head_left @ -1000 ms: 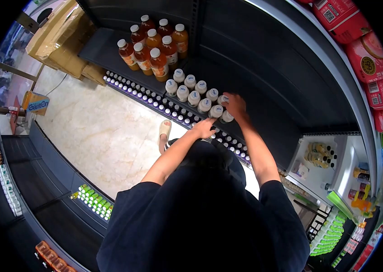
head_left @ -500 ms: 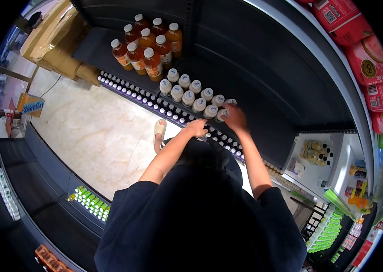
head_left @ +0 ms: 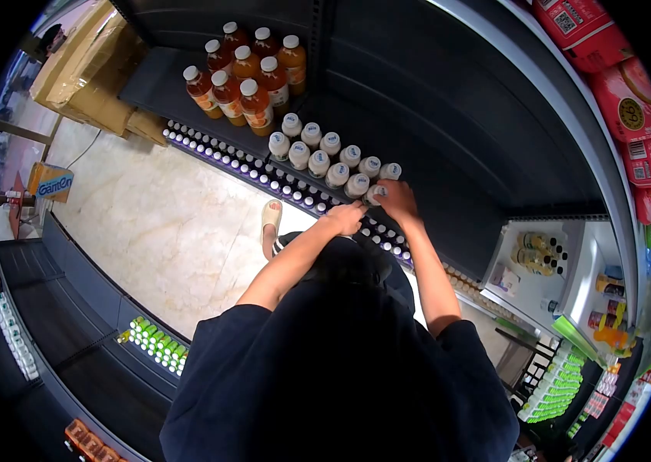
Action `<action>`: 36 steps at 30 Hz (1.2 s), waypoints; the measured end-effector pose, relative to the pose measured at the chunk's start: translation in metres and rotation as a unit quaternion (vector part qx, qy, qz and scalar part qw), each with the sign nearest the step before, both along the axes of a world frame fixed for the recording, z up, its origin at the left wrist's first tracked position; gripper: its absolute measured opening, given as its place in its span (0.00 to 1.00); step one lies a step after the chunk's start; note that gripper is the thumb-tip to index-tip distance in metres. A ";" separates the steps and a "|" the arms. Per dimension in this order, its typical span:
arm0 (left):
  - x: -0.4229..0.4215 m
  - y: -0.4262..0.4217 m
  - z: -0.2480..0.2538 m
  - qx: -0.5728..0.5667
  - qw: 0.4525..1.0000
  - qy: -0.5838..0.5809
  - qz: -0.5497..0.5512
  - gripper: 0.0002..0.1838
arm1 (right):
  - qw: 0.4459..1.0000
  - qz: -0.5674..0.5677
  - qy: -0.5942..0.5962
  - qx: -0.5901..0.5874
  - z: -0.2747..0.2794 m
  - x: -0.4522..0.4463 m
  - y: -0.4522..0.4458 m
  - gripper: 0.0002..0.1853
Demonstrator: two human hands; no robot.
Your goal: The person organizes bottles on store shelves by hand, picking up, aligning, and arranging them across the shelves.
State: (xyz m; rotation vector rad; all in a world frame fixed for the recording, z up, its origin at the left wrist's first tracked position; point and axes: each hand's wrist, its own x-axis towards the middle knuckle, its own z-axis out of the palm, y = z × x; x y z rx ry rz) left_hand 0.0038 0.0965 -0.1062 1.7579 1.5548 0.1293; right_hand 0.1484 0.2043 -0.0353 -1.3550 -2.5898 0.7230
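Note:
Two rows of small white-capped bottles (head_left: 318, 162) stand upright on the dark shelf (head_left: 456, 223). At the right end of the front row, my right hand (head_left: 398, 202) has its fingers closed around a white-capped bottle (head_left: 375, 193). Just left of it, my left hand (head_left: 346, 218) is at the shelf's front edge, below the front row. Its fingers are bent together, and what they hold, if anything, is hidden. Behind my right fingers, the last back-row bottle (head_left: 390, 171) shows its cap.
Orange-red juice bottles (head_left: 244, 81) stand further left on the shelf. Below runs a lower shelf of purple bottles with white caps (head_left: 264, 181). Cardboard boxes (head_left: 87, 73) sit at the left end, and a white compartment with yellowish bottles (head_left: 530, 258) is at right.
My left hand has slid right along the shelf edge, closer to my right hand. My right hand stays at the end bottle, shifted slightly; the back-row end bottle's cap is now more visible.

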 end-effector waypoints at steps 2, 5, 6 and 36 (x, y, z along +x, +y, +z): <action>0.000 0.000 -0.004 0.003 1.000 0.013 -0.010 0.32 | 1.000 -0.006 0.007 0.002 0.000 0.001 -0.002 0.20; -0.001 -0.001 -0.011 0.011 1.000 0.026 -0.009 0.31 | 0.999 -0.028 0.029 -0.002 -0.003 0.001 0.002 0.20; -0.002 -0.001 -0.013 0.015 0.999 0.030 -0.005 0.30 | 0.999 -0.038 0.038 -0.003 0.002 0.000 0.004 0.20; 0.019 -0.048 -0.046 0.050 0.979 -0.087 0.180 0.27 | 0.995 -0.028 0.088 0.046 -0.019 0.021 0.043 0.30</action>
